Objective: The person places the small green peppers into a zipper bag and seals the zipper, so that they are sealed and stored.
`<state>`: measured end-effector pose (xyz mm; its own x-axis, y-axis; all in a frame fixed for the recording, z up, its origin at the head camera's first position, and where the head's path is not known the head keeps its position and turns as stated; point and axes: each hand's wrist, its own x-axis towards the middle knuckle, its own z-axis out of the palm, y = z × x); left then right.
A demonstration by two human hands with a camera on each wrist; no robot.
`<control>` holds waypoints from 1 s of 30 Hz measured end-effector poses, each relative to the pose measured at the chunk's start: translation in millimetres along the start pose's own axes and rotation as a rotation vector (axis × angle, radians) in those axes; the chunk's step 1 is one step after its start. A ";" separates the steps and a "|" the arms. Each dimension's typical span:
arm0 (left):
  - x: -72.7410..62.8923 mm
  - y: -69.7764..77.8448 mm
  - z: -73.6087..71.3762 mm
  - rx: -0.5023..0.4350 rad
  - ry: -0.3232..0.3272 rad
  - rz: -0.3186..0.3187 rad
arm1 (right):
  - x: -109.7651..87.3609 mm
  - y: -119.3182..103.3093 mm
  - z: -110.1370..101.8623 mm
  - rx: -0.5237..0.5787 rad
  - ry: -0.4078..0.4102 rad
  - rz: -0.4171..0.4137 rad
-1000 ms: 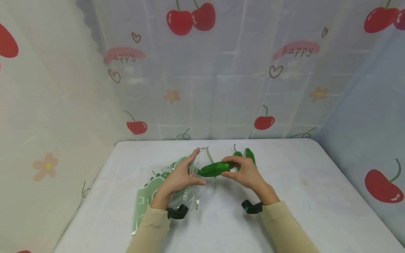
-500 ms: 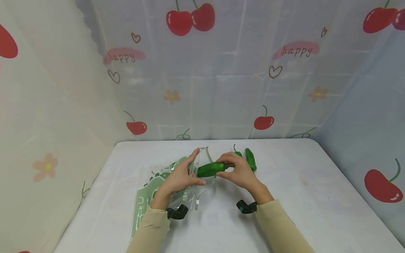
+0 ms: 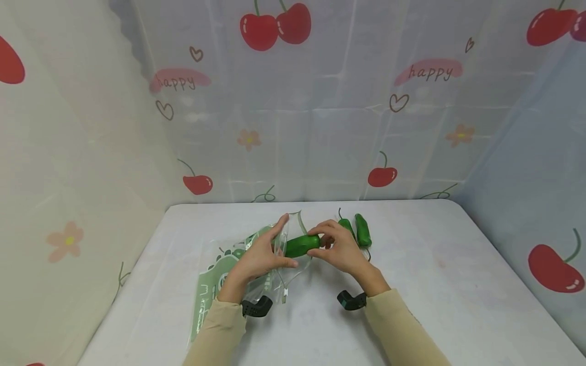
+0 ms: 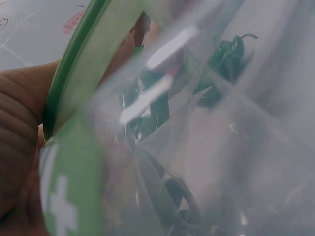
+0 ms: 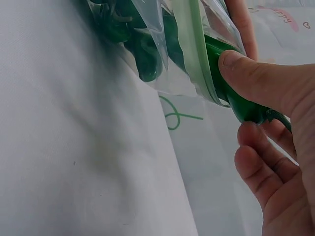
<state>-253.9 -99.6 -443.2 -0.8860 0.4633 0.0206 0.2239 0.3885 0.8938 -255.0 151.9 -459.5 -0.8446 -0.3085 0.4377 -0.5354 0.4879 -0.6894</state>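
Note:
My right hand [image 3: 341, 249] pinches a glossy green chili pepper [image 3: 299, 246] near its stem end. The pepper's other end lies inside the mouth of a clear zip bag [image 3: 206, 284] with green printing. In the right wrist view, thumb and fingers hold the pepper [image 5: 246, 108] right at the bag's green zip strip [image 5: 202, 59]. My left hand [image 3: 258, 259] holds the bag at its mouth, thumb and forefinger spread wide. Other green peppers [image 5: 142, 54] show through the plastic. In the left wrist view, the bag's plastic [image 4: 221, 147] covers much of the scene.
Two more green peppers lie on the white table [image 3: 439, 315] beyond my right hand, one upright-looking pepper [image 3: 363, 231] and a neighbour [image 3: 346, 223] with a curled stem. A pale curtain [image 3: 339, 127] printed with cherries surrounds the table.
My right hand has moved left, carrying the pepper further into the bag's mouth, and the loose peppers behind it show more. My left hand has stayed in place.

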 end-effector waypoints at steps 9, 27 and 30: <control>1.0 -0.3 -0.5 0.003 0.000 0.000 | 0.8 -4.0 4.2 0.000 0.014 0.062; 0.5 -3.2 2.9 0.002 0.005 0.002 | -6.0 -3.6 12.3 0.219 -0.003 0.179; -0.5 -3.7 4.2 -0.003 0.011 0.010 | -8.4 -4.9 12.9 0.246 -0.008 0.203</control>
<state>-252.6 -98.0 -448.4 -0.8882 0.4583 0.0339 0.2312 0.3818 0.8949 -245.3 141.5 -467.3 -0.9335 -0.2323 0.2732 -0.3397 0.3286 -0.8813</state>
